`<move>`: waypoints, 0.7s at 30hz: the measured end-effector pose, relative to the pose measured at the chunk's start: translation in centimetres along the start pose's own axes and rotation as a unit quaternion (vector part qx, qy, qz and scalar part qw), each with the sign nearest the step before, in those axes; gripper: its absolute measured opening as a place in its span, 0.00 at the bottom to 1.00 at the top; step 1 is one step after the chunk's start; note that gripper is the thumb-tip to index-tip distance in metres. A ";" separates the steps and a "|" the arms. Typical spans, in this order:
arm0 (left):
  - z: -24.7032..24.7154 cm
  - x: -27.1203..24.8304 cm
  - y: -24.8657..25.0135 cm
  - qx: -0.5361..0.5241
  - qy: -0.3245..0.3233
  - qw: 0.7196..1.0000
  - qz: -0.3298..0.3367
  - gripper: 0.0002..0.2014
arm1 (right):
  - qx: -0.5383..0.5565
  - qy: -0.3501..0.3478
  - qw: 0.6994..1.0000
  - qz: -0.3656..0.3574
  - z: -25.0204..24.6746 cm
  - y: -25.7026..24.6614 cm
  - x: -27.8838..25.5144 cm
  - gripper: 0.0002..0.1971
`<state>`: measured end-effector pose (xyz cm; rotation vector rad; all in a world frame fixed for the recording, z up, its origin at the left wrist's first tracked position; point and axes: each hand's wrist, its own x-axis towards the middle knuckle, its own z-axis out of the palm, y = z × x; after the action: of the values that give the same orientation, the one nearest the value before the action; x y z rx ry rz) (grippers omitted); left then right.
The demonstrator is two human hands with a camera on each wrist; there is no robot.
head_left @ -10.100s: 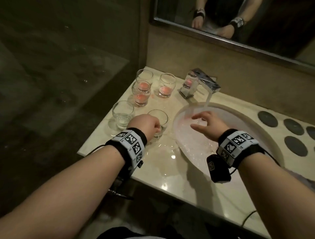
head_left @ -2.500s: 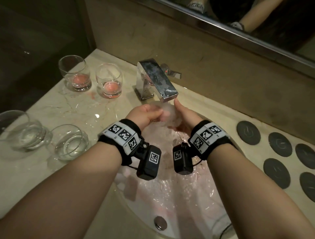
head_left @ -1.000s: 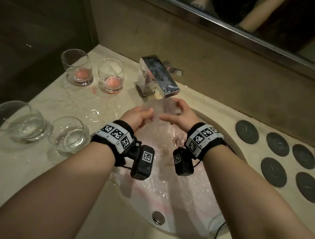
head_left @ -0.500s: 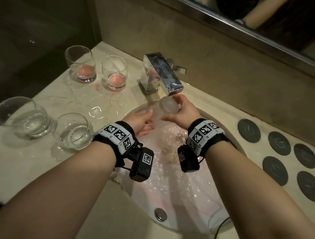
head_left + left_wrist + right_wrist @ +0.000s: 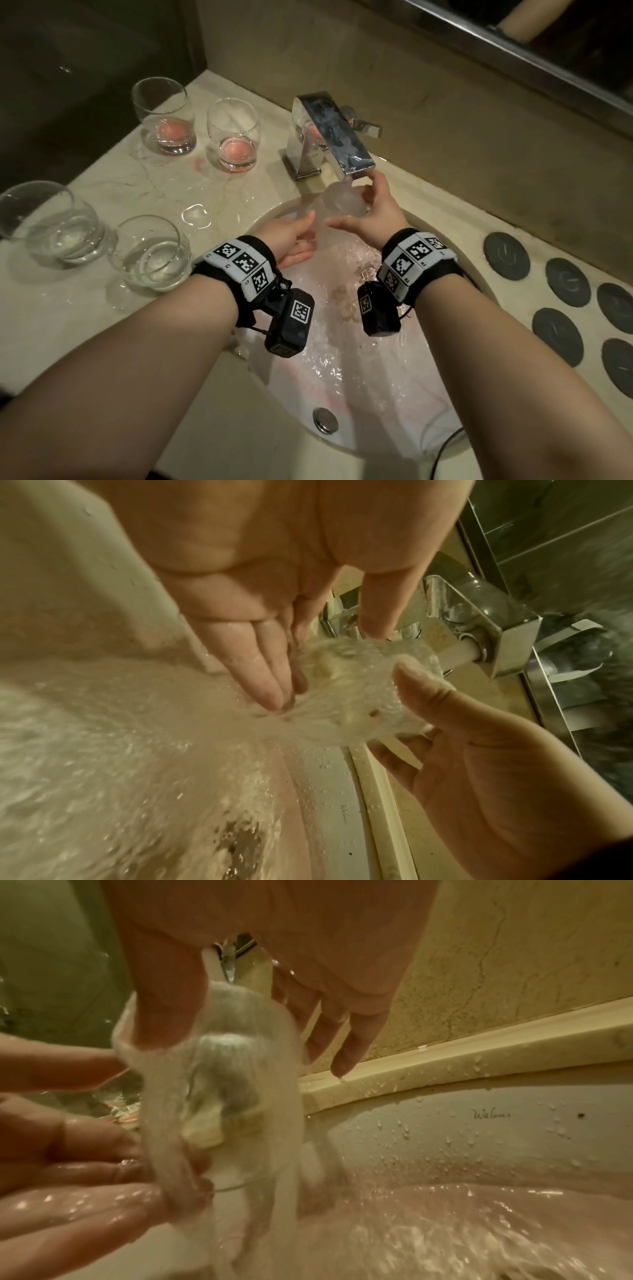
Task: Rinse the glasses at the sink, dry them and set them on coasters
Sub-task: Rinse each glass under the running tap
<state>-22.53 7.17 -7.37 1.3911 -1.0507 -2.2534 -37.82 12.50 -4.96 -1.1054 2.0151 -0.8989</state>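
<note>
nearest, in the white sink (image 5: 442, 442), a metal drain plug (image 5: 324, 420) sits under running water; faint script on the sink's inner wall (image 5: 490, 1113) is too blurred to read. both wrists wear black bands with white square-code tags. the left hand (image 5: 291, 236) is released, fingers straight, fingertips in the water just beside the glass (image 5: 344, 202). the right hand (image 5: 371, 212) grasps that glass, thumb on one side and fingers on the other, tilted under the chrome faucet (image 5: 330, 137), water pouring over it. on the marble counter (image 5: 102, 335) at left stand two glasses of clear water (image 5: 150, 253), (image 5: 51, 222); farther left, two glasses with pink liquid (image 5: 234, 135), (image 5: 164, 114). at right lie dark round coasters (image 5: 507, 256), bare. farthest, a mirror edge (image 5: 534, 65) runs along the wall.
</note>
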 end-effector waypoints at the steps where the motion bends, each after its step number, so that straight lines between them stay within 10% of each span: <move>1: 0.0 0.0 0.0 -0.003 0.000 1.000 -0.001 0.21 | 0.001 0.001 1.000 0.001 -0.1 0.0 0.0 0.49; 10: 0.2 0.0 0.1 -0.015 -0.004 1.000 -0.008 0.27 | 0.012 0.006 1.000 -0.010 -0.2 0.1 0.4 0.47; 17: 0.5 -0.2 0.0 -0.007 -0.028 0.999 -0.024 0.10 | -0.011 0.001 1.000 -0.021 -0.1 0.2 0.2 0.48; 21: 0.8 -0.1 -0.4 -0.001 -0.035 0.999 -0.041 0.20 | -0.050 0.004 0.997 -0.050 -0.3 0.3 0.1 0.48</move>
<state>-23.12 7.87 -7.40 1.3875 -1.0299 -2.3783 -38.17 12.58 -5.05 -1.2701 2.0444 -0.8610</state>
